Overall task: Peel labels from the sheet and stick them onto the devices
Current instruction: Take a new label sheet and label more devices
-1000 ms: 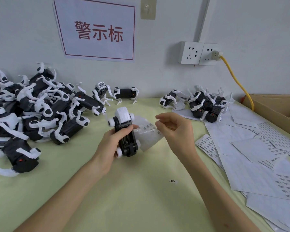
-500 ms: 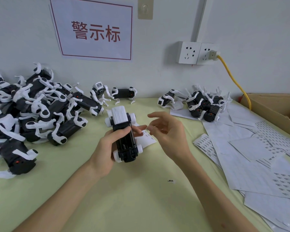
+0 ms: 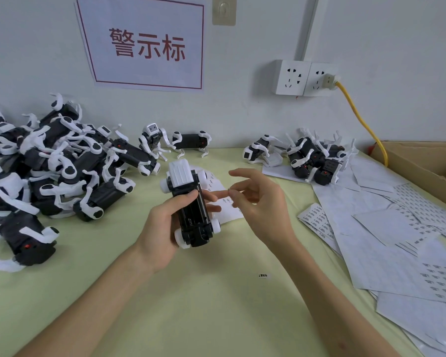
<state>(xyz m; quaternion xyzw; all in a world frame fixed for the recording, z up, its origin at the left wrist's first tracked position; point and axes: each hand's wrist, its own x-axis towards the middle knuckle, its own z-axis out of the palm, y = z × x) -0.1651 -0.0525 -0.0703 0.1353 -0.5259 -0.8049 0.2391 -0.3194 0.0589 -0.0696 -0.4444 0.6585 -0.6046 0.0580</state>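
Right now the left hand [image 3: 162,228] grips a black and white robot dog [image 3: 188,202] above the middle of the bench [image 3: 216,318]. The thumb lies over the black body and the other fingers curl round from behind. The dog's white head points to the back wall and its black belly faces up.

The right hand [image 3: 265,207] is just beside the dog, on its right. Its thumb and one finger are pressed together on a tiny dark bit that looks like a label [image 3: 229,189], though it is too small to be sure. The first finger sticks out straight. One left finger reaches toward the pinch; I cannot tell if they touch.

A label sheet [image 3: 227,212] shows behind the dog and the hands. I cannot tell if it lies on the bench or is held.

One loose label [image 3: 263,276] lies alone on the bench between the two arms.

A big pile of robot dogs [image 3: 52,166] fills the left edge of the bench. A small heap of dogs [image 3: 314,161] sits near the back right. Two standing dogs [image 3: 175,140] are at the back edge, in the middle.

Many paper sheets [image 3: 397,240] cover the right side. A cardboard box [image 3: 422,161] sits at the back right corner.

On the wall hang a sign [image 3: 144,45] with red writing and two white sockets [image 3: 304,78]. A yellow cable [image 3: 358,119] runs down from one socket.
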